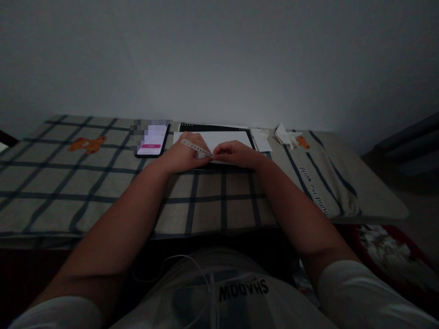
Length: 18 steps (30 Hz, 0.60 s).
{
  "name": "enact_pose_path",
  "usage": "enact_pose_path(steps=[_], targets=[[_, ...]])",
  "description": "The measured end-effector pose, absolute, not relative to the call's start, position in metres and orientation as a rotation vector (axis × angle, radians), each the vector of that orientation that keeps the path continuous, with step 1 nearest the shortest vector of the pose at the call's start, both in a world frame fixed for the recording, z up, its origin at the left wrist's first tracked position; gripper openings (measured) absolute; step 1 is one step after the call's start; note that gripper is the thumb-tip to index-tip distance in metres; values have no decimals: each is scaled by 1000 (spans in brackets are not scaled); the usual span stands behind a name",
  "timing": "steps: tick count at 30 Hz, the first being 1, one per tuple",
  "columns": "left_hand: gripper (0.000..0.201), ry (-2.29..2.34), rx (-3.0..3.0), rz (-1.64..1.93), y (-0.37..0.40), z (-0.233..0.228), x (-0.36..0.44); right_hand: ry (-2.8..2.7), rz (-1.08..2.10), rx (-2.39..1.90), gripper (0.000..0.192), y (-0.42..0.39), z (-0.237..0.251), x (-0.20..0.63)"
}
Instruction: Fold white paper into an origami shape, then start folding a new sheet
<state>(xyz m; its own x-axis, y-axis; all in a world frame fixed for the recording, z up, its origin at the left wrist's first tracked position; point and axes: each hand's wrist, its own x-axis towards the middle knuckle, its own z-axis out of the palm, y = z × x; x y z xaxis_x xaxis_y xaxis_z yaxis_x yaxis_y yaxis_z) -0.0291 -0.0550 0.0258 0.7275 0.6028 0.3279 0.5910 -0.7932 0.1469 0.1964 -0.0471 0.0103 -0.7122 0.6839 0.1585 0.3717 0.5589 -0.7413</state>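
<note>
My left hand (190, 153) is closed, its thumb and fingers pinched at the near edge of a white sheet of paper (222, 136). Across the back of that hand lies a narrow paper strip (196, 147) with a row of dark marks along it, like a perforated notebook edge. The strip's lower end reaches the fingertips of my right hand (236, 154), which pinches it close beside the left fingertips. Beneath the sheet is a black notebook cover (214, 127) with a row of small holes along its far edge.
A lit phone (151, 140) lies left of the paper. To the right are a small white paper piece (261, 140) and crumpled paper scraps (284, 135). A checked cloth (207, 210) covers the table against the wall. A red bin (394, 256) holding paper stands below right.
</note>
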Motion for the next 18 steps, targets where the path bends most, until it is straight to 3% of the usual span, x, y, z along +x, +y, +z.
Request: enact_pose_path(steps=[18], targets=[[29, 1028, 2960, 511, -58, 29, -25, -2377, 998, -905, 31, -47, 11, 198]])
